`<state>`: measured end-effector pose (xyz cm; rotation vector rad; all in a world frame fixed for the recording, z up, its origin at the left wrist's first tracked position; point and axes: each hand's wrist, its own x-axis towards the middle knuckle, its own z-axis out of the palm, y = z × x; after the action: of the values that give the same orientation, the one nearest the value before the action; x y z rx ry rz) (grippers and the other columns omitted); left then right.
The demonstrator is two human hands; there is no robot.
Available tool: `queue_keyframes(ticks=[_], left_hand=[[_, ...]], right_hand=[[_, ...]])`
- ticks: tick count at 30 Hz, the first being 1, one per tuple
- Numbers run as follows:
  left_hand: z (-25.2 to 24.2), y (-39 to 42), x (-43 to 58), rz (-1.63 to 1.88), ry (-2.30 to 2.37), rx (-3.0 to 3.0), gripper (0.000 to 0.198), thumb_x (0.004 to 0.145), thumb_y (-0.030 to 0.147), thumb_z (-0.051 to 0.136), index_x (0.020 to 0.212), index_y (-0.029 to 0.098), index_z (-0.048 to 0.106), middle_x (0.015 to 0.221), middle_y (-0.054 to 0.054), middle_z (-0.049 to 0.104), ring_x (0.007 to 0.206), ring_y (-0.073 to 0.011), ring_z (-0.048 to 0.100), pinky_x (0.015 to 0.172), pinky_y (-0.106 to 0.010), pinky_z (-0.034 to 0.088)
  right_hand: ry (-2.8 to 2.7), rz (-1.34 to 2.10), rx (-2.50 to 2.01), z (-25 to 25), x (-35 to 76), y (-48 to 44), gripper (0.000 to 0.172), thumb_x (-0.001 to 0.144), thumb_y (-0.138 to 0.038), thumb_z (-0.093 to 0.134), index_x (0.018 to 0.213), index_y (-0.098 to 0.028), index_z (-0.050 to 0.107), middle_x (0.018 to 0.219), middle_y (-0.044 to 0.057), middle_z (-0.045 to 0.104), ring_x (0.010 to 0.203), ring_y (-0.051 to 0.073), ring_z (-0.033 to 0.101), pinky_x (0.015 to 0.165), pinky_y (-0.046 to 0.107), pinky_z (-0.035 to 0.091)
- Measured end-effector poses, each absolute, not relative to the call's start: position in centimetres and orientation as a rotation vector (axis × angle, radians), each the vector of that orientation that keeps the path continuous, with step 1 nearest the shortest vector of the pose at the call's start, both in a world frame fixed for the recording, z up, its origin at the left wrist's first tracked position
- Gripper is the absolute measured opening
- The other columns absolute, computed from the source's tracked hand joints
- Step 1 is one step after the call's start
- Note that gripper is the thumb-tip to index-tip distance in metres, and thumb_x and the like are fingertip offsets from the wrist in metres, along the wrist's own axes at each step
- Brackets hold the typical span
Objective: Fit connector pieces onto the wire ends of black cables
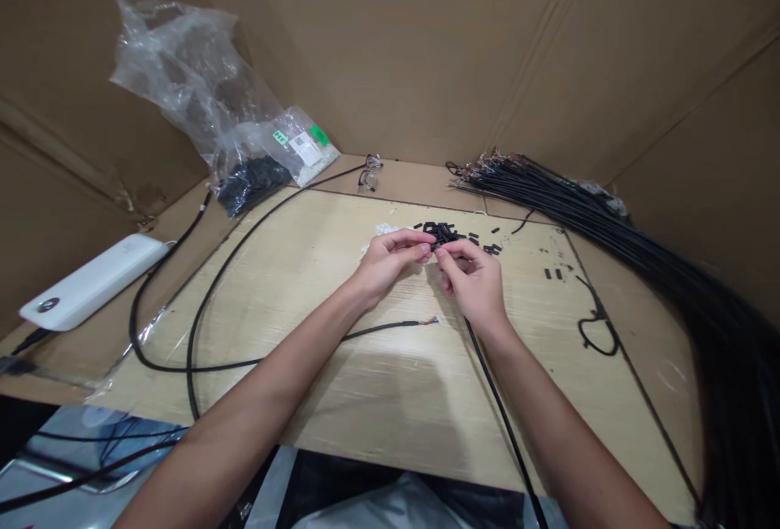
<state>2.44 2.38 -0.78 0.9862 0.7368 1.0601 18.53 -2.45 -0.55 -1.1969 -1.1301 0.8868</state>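
Above the middle of the table, my left hand point(390, 265) and my right hand point(475, 277) meet fingertip to fingertip. My right hand is closed on a black cable point(492, 379), which runs from under the palm down past the table's front edge. Thumb and finger of my left hand are pinched together at the same spot; what they hold is too small to make out. Just behind the fingertips lies a heap of short black tube pieces point(444, 230). Small white parts point(385, 228) sit beside it, partly behind my left hand. Below my hands rests another cable end with thin coloured wires point(430, 320).
A thick bundle of black cables point(609, 228) curves along the right side. At the back left are a clear plastic bag point(201, 82) with black pieces and a labelled bag point(308, 147). A white device point(94, 281), looped cable point(193, 318) and eyeglasses point(369, 175) also lie around.
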Motion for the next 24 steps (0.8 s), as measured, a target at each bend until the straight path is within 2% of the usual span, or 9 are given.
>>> queue_keyframes(ticks=[12,18,24], left_hand=[[-0.97,2.46,2.63,1.085,0.754,0.997,0.037,0.061,0.034,0.106,0.091,0.019,0.090,0.091,-0.006,0.083,0.086,-0.0178,0.073,0.090,-0.035,0.056],[-0.60,2.25,2.66,1.092,0.761,1.003,0.038,0.060,0.036,0.107,0.090,0.020,0.090,0.093,-0.006,0.084,0.087,-0.0179,0.073,0.091,-0.034,0.057],[-0.47,2.07,2.68,1.101,0.780,1.047,0.039,0.063,0.039,0.106,0.093,0.020,0.090,0.097,-0.008,0.085,0.094,-0.0224,0.075,0.097,-0.039,0.058]], right_hand=[[-1.185,0.845,-1.202,-0.53,18.53,-2.63,0.023,0.083,-0.043,0.086,0.081,-0.022,0.076,0.065,-0.001,0.069,0.048,0.012,0.052,0.043,0.024,0.038],[-1.173,0.901,-1.182,-0.50,18.54,-2.55,0.027,0.083,-0.045,0.087,0.080,-0.022,0.074,0.060,-0.003,0.064,0.044,0.011,0.049,0.041,0.024,0.038],[-1.129,0.979,-1.161,-0.51,18.69,-2.32,0.029,0.081,-0.047,0.088,0.081,-0.023,0.072,0.059,-0.005,0.062,0.042,0.011,0.051,0.039,0.023,0.038]])
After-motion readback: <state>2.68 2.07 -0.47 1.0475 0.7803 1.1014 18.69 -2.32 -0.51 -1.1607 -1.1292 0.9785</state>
